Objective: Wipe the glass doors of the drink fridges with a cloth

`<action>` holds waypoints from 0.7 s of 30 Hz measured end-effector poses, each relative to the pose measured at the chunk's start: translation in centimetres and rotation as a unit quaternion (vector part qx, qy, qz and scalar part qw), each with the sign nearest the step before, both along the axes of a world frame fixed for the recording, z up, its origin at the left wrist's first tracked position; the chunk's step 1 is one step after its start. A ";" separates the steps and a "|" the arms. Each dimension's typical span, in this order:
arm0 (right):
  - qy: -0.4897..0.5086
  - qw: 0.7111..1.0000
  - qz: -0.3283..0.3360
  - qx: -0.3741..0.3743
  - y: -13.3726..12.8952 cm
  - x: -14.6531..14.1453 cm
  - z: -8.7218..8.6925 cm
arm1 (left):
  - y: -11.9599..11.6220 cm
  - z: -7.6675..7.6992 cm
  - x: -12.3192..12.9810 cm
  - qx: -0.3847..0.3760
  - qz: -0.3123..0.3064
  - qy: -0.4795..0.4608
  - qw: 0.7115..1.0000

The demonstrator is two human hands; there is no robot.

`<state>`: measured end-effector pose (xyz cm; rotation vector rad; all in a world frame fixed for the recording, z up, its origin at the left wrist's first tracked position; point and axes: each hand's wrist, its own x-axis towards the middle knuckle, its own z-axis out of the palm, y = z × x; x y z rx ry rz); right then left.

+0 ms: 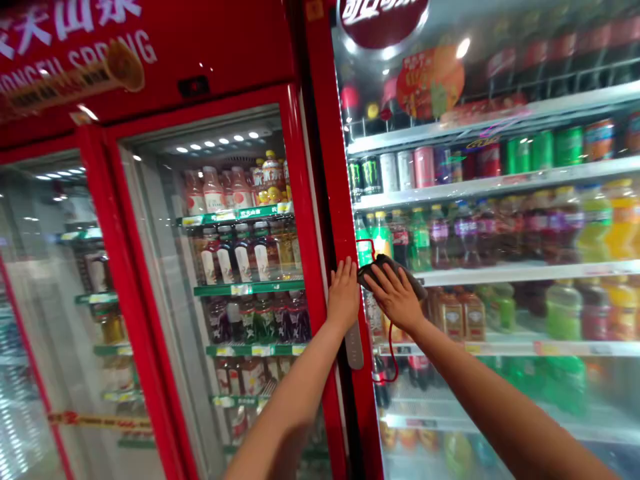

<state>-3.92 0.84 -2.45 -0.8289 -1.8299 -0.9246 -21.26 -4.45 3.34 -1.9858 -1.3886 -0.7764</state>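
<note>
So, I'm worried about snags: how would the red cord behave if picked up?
The red cord likely flops, since it hangs in a loose curve. It's probably light, being thin. It might tug the dark bundle under the right hand, seemingly attached.

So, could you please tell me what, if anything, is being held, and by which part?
Right hand spread over a dark object with a red cord; whether gripped cannot be told. Left hand lies flat on the red frame, holding nothing visible.
</note>
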 end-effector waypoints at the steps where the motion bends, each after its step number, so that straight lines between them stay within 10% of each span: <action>1: -0.009 1.000 0.004 0.000 -0.1 -0.2 -1.8 | 0.1 -0.2 0.1 0.010 -0.003 -0.003 1.000; 8: -0.108 0.992 0.065 -0.014 -1.9 0.0 -15.5 | 0.5 -0.7 0.2 0.037 -0.008 -0.008 0.999; 12: -0.207 0.970 0.122 0.039 -2.4 1.7 -18.3 | 0.4 -0.7 0.1 0.026 -0.006 -0.005 1.000; 16: -0.215 0.969 0.110 0.059 -1.3 2.6 -12.7 | 0.0 -0.5 -0.4 0.006 -0.005 0.003 1.000; 21: -0.090 0.993 0.053 0.047 0.6 1.6 1.9 | -0.7 0.5 -1.0 0.012 -0.006 -0.013 1.000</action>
